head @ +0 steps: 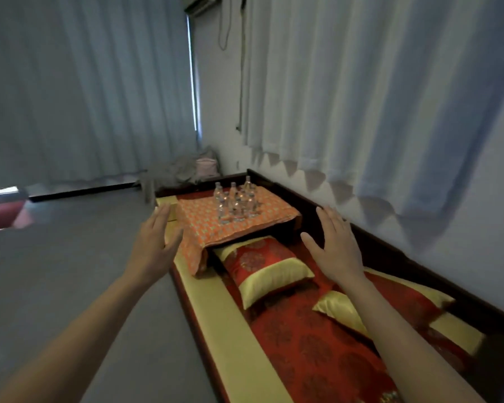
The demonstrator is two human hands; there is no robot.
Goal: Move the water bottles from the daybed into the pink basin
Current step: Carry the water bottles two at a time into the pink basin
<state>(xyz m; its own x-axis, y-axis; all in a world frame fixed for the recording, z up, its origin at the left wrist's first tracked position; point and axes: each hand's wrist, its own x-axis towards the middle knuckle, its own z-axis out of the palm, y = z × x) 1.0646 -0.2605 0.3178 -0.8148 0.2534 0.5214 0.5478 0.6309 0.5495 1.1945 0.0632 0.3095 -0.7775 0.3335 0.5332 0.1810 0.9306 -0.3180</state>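
Note:
Several clear water bottles (237,202) stand upright in a cluster on a small low table draped with an orange patterned cloth (253,225), which sits on the red and gold daybed (312,338). My left hand (154,245) is stretched out flat, fingers apart, left of the table and holding nothing. My right hand (332,245) is also flat and empty, to the right of the table and nearer than the bottles. A pink and white object (3,209) at the left edge may be the pink basin; it is blurred and cut off.
Red cushions with gold bands (268,269) lie on the daybed in front of the low table. A dark wooden rail (390,251) runs along the daybed's wall side. Pale curtains hang behind. Grey floor (79,257) stretches to the left. A pile of bags (198,167) sits in the corner.

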